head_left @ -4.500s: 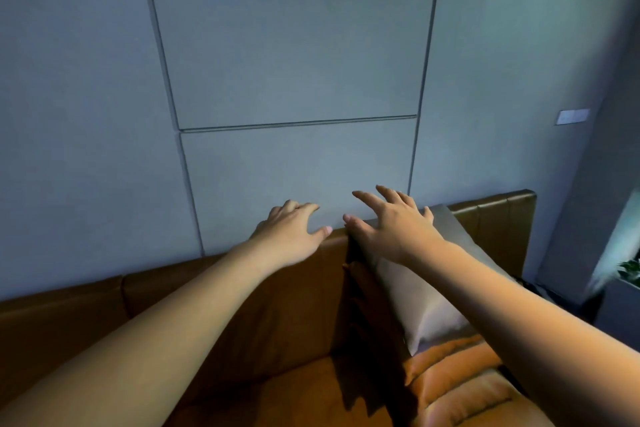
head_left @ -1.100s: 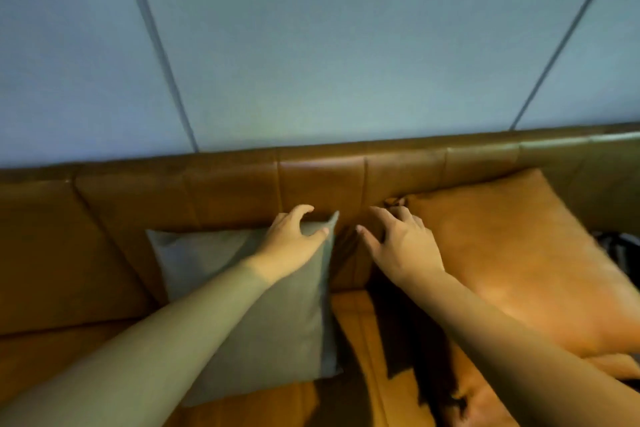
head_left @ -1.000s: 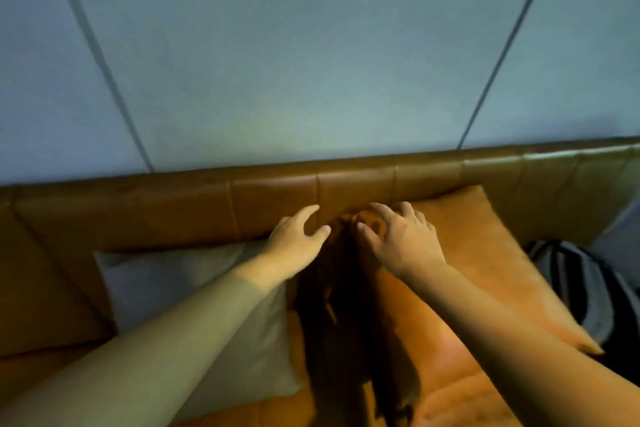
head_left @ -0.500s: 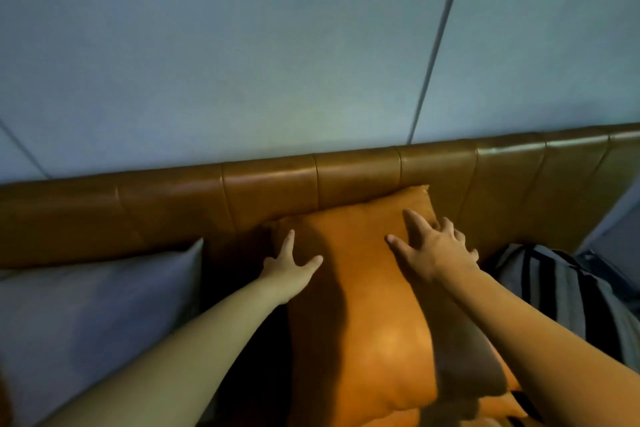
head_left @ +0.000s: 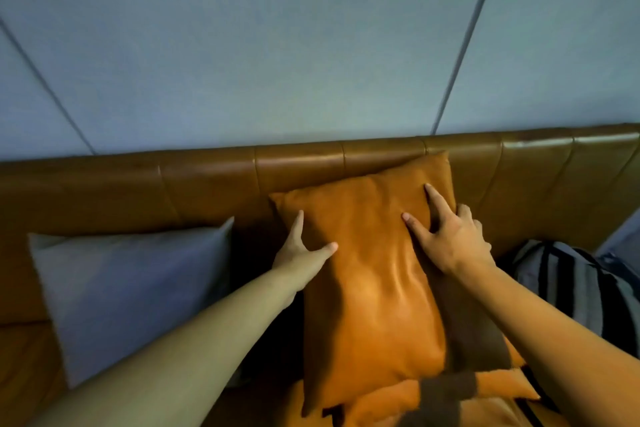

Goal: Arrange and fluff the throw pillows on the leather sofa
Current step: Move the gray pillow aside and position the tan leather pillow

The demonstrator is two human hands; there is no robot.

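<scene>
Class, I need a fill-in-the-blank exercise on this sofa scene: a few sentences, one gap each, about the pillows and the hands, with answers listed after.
1. Both hands, the left hand and the right hand, rest on the ____ pillow.
2. The grey pillow lies to the ____ of that pillow.
3. The pillow at the far right has a ____ pattern.
4. The pillows lean against the brown leather sofa backrest, which stands before a ____ wall.

Missing words: orange; left; striped; blue-grey
</scene>
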